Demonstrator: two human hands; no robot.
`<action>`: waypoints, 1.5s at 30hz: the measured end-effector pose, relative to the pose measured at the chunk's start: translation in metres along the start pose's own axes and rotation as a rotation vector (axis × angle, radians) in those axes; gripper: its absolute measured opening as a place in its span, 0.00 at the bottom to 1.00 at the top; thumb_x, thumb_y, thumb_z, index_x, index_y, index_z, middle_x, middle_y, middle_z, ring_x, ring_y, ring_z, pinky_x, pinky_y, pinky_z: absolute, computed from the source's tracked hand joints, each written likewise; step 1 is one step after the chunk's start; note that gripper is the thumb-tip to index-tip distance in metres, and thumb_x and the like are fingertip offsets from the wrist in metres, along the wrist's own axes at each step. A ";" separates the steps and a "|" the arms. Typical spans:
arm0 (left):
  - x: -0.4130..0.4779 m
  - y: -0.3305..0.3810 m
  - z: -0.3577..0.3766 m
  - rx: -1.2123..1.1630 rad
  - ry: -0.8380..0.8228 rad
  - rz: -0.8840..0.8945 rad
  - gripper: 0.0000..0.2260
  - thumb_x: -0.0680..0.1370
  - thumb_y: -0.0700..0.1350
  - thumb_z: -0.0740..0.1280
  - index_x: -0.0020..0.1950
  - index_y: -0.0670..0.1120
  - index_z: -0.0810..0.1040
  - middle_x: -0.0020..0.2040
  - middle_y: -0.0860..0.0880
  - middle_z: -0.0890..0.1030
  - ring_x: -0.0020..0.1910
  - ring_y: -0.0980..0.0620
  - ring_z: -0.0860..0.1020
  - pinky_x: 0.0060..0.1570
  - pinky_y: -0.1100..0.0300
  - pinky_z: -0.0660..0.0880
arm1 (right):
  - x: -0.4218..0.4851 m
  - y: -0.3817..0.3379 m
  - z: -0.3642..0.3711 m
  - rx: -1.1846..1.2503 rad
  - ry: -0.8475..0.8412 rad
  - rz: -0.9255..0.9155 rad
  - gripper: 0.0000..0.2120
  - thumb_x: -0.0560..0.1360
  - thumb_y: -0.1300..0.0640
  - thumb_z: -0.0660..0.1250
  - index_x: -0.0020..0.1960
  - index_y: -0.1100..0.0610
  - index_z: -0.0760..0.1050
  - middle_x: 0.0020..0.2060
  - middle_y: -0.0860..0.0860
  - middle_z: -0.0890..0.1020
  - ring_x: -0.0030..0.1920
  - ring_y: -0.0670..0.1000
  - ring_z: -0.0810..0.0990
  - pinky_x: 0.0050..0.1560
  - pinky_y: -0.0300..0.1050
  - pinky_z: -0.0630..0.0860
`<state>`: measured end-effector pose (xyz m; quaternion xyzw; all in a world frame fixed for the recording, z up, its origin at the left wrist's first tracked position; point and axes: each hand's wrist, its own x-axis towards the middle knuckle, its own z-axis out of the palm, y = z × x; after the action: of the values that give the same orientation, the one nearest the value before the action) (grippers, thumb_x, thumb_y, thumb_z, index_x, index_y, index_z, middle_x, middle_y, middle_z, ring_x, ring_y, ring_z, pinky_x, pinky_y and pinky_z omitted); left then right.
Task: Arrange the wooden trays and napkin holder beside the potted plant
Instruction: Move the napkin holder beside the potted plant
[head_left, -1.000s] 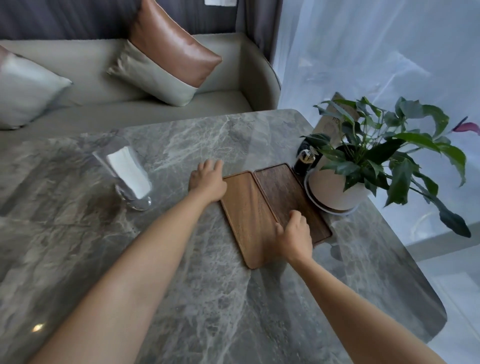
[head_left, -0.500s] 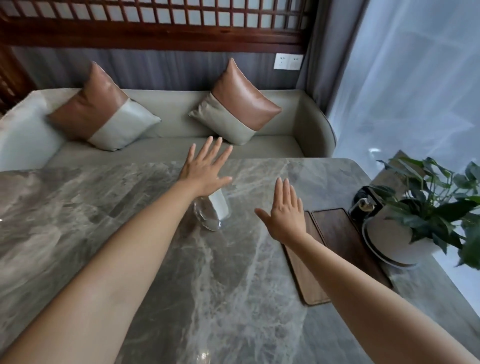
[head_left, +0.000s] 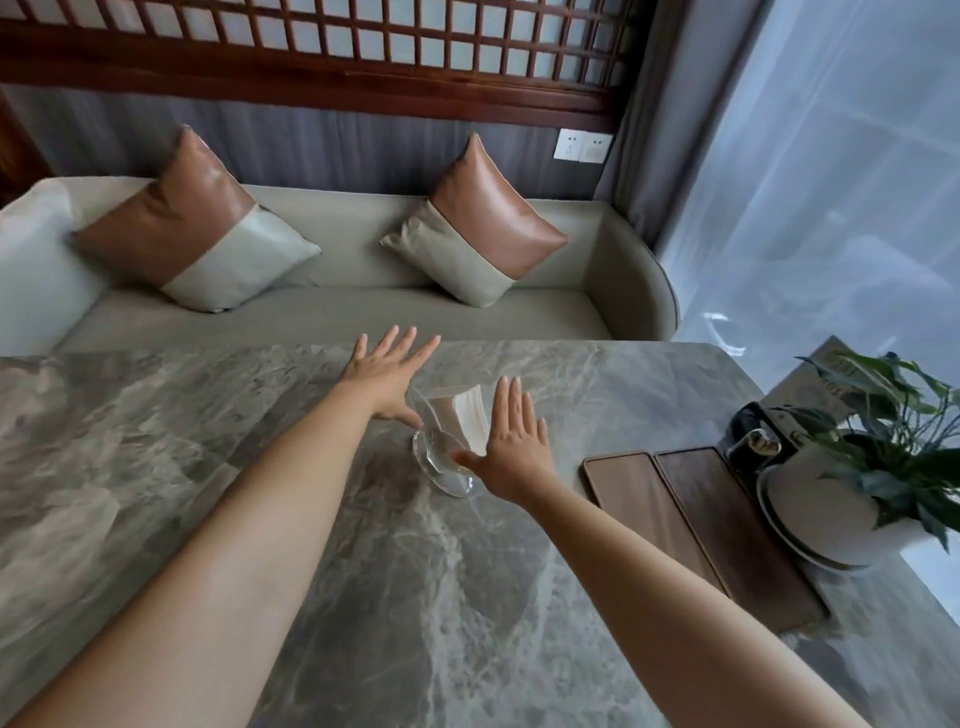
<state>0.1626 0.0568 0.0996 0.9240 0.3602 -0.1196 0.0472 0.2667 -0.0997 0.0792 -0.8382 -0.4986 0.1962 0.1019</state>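
Both hands, left hand and right hand, flank the clear napkin holder on the worktop, each grip wide with fingers spread. Two wooden trays lie right, beside the potted plant.

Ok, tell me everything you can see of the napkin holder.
The napkin holder is clear, glass-like, with a round base and upright walls that hold a stack of white napkins. It stands on the grey marble table, well left of the wooden trays. Both hands are open beside it: the left hand at its far-left side, the right hand at its right. Whether either touches it is unclear.
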 end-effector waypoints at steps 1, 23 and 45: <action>0.006 0.002 0.003 -0.010 -0.008 0.013 0.51 0.68 0.58 0.73 0.77 0.56 0.37 0.79 0.47 0.40 0.78 0.46 0.42 0.75 0.42 0.43 | 0.002 -0.001 0.004 0.006 -0.009 0.010 0.48 0.74 0.40 0.60 0.72 0.57 0.27 0.74 0.54 0.32 0.74 0.54 0.33 0.74 0.54 0.39; 0.002 0.036 0.020 -0.321 -0.005 0.013 0.22 0.71 0.35 0.70 0.59 0.49 0.67 0.59 0.45 0.72 0.51 0.45 0.72 0.38 0.58 0.67 | -0.014 0.023 0.024 0.182 0.070 -0.036 0.42 0.75 0.62 0.63 0.75 0.50 0.36 0.65 0.60 0.66 0.62 0.60 0.69 0.63 0.53 0.70; -0.037 0.306 -0.052 -0.387 0.052 0.480 0.26 0.64 0.41 0.78 0.58 0.46 0.72 0.50 0.49 0.71 0.50 0.47 0.74 0.54 0.53 0.74 | -0.186 0.241 -0.114 0.229 0.281 0.112 0.42 0.72 0.58 0.69 0.75 0.47 0.44 0.63 0.59 0.69 0.61 0.58 0.72 0.64 0.49 0.68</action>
<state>0.3529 -0.1835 0.1600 0.9593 0.1489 -0.0104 0.2398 0.4283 -0.3756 0.1357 -0.8666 -0.4066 0.1380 0.2542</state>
